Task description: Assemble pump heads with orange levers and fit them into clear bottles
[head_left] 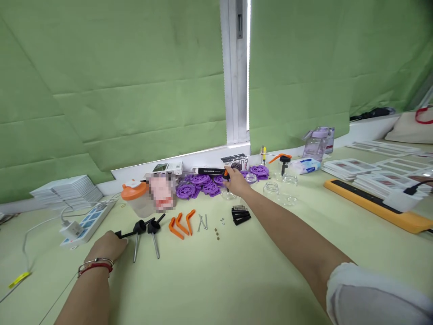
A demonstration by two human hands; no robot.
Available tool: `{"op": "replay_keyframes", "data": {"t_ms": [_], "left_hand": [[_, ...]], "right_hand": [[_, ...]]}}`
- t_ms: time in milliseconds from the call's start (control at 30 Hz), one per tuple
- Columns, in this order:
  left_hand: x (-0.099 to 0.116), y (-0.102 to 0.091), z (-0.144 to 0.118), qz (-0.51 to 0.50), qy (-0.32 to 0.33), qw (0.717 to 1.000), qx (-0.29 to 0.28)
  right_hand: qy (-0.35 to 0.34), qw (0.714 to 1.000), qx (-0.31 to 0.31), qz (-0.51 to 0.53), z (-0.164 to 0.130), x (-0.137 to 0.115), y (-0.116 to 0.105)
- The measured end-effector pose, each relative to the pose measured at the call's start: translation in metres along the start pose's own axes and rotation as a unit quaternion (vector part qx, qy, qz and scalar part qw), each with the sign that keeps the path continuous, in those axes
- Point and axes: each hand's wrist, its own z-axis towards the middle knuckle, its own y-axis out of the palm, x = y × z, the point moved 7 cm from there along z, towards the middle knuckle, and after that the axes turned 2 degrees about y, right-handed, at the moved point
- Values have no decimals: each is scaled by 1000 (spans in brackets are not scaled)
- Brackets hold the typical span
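Note:
At the left, my left hand (107, 246) is curled with its fingertips at the end of a black plastic piece (138, 226) that has a metal rod. A second black piece with a rod (154, 226) lies just right of it. My right hand (237, 181) reaches to the back, its fingers closed near a small orange and black piece (226, 172); what they grip is mostly hidden. Below that hand sits a clear glass jar (228, 194). Orange bent handles (182, 224), metal pins (202, 222), small brown bits (217, 234) and black strips (241, 218) lie between the hands.
Purple plastic wheels (200, 184) are heaped at the back beside an orange-lidded cup (136, 198). More glass jars (271, 187) stand to the right. A power strip (88, 224) lies left, an orange-edged strip (375, 205) right, near stacked cards (350, 168).

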Motion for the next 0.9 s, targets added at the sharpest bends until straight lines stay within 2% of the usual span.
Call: {"op": "replay_keyframes", "data": {"t_ms": [133,333,467,533,600,667,733,800,833,900], "left_hand": [[3,-4,-8,34,-40,998,-18],[19,-14,-23,59,-42,997,-31],[37,-30,-36,77,-47,996,-14],[57,-39,-48,84,-27,996,11],[92,-47,-65,43,71,993,80],[128,-48,-91,-60,178,975,119],[162,-42,-123,-191,302,927,111],[189,-36,-157,-288,419,856,94],[197,-31,-169,-315,449,833,77],[204,-23,-183,-351,456,817,46]], "right_hand": [[7,1000,12,-3,-2,-1,3],[5,1000,29,-2,-7,-9,-4],[-21,998,62,5,-15,-25,-22],[-80,991,109,18,-27,-45,-40],[-140,981,125,44,-47,-68,-53],[-194,971,113,85,-76,-93,-59],[-256,956,76,123,-111,-118,-57],[-300,940,28,160,-143,-138,-49],[-319,932,5,172,-157,-144,-44],[-342,920,-37,186,-174,-149,-34]]}}
